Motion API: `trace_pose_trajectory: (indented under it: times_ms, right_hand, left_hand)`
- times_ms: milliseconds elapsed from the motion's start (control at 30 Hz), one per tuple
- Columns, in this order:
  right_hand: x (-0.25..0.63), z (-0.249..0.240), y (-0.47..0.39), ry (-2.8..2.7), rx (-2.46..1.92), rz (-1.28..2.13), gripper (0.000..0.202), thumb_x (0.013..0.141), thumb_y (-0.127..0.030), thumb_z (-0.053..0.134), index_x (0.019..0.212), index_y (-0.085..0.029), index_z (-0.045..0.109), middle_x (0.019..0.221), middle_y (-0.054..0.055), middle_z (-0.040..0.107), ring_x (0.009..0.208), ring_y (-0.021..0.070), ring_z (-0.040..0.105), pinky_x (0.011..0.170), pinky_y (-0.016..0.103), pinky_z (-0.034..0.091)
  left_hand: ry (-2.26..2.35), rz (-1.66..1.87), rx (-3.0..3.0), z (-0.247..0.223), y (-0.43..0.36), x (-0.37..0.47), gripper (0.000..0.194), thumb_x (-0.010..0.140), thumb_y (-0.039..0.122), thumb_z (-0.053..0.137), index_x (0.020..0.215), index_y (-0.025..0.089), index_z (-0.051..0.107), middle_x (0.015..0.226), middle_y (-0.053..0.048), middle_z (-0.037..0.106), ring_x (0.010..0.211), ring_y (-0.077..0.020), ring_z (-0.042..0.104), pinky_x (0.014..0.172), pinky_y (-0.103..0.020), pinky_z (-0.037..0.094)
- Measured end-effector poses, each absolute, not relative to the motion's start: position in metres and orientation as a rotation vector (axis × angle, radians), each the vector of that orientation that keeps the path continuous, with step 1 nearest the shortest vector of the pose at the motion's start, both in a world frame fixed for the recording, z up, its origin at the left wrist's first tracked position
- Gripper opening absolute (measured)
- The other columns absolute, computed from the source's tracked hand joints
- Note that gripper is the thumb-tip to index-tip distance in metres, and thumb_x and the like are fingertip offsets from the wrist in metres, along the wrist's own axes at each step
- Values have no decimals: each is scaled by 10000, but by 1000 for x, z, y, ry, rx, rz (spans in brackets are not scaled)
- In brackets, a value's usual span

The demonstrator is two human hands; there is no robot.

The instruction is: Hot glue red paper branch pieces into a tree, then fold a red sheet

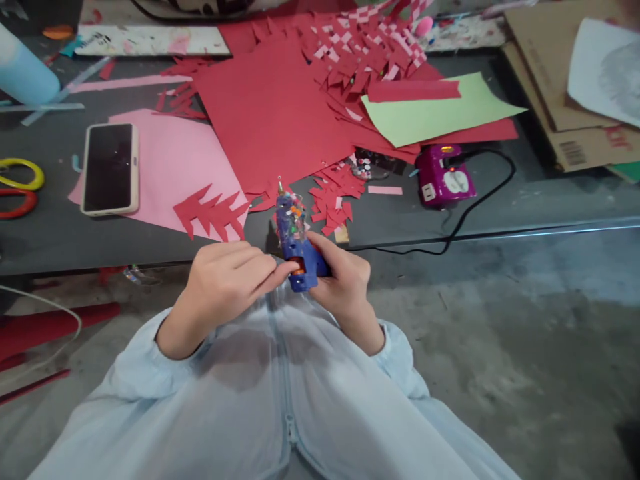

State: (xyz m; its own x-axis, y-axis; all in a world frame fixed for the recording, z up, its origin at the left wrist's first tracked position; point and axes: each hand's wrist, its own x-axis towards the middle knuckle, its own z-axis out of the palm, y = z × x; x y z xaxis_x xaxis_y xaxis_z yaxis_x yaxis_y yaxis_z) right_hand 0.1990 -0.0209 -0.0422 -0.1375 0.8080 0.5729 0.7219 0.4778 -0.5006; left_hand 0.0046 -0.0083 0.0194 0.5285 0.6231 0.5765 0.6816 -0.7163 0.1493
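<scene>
A blue hot glue gun [294,233], its nozzle pointing away from me, is held above my lap at the table's front edge. Colourful bits are stuck along its body. My right hand [345,277] is closed round the handle from the right. My left hand [225,277] has its fingers curled in, and its thumb presses on an orange part [299,267] near the gun's rear end. What the curled left fingers cover is hidden. Just beyond the left hand, a red zigzag-cut paper piece [213,212] lies on pink paper [165,153].
On the dark table [390,220] lie red paper [270,113], light green paper [430,110], red scraps [333,193] and a phone [110,170]. Scissors [20,190] lie at the left. A purple power adapter [445,177] with a black cable [463,223] and cardboard [555,73] are at the right.
</scene>
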Motion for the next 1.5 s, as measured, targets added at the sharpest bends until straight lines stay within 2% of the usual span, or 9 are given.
trace_pose_trajectory:
  times_ms: [433,600,800,933,1033,1133,1267,1367,1500]
  right_hand:
    - [207,-41,-17,-2023,-1016,11,475,854,-186,545,1328,-174,568,626,-10,648,501,131,563,522,251,463]
    - [207,-41,-17,-2034,-996,-3,464,841,-156,552,1304,-151,584,650,2,671,519,133,585,525,250,461]
    - [203,-41,-19,-1909,-1124,128,407,823,-189,581,1225,-206,641,677,-15,682,507,110,573,530,223,468]
    - [212,-43,-17,-1747,-1258,303,362,763,-232,658,1124,-255,656,765,-30,709,552,109,597,544,226,472]
    - [220,-43,-15,-1583,-1345,529,259,750,-274,710,1002,-251,658,738,-34,677,546,110,571,545,247,472]
    - [223,-40,-14,-1341,-1375,880,184,787,-310,692,947,-231,644,575,-66,556,449,97,479,469,249,428]
    - [224,-35,-14,-1101,-1263,1311,180,837,-354,631,964,-228,610,472,-105,426,377,83,394,388,226,355]
    - [226,-33,-12,-1051,-1179,1442,192,812,-381,631,929,-239,577,474,-103,431,363,83,384,364,224,351]
    - [226,-31,-8,-1022,-1179,1521,219,767,-406,620,896,-247,544,461,-106,400,345,84,353,340,225,325]
  left_hand:
    - [-1244,-962,-2788,18,-22,4,340,928,259,636,623,218,492,566,62,562,523,-80,500,563,-236,434]
    - [-1235,-954,-2792,17,-22,4,347,938,248,620,619,213,490,558,61,553,516,-78,494,559,-232,418]
    - [-1254,-1022,-2727,21,-17,5,299,948,299,611,668,212,549,572,54,600,522,-89,532,562,-235,438]
    - [-1373,-1028,-2718,21,-15,2,348,989,337,532,663,218,564,546,48,584,518,-96,540,549,-232,436]
    - [-1444,-872,-2670,13,-11,2,338,987,335,531,681,205,589,583,31,608,579,-116,585,568,-245,436]
    - [-1466,-722,-2700,-1,-4,6,241,983,293,523,828,169,660,783,-25,688,729,-158,633,679,-279,483]
    - [-1381,-617,-2751,-19,7,17,203,959,254,542,1031,112,667,996,-106,687,891,-219,605,808,-342,506]
    - [-1442,-568,-2699,-28,12,26,237,937,283,587,1069,95,648,1053,-128,672,946,-244,586,842,-352,495]
    - [-1563,-529,-2653,-33,15,34,275,903,352,648,1008,98,640,998,-133,664,918,-254,586,798,-362,481]
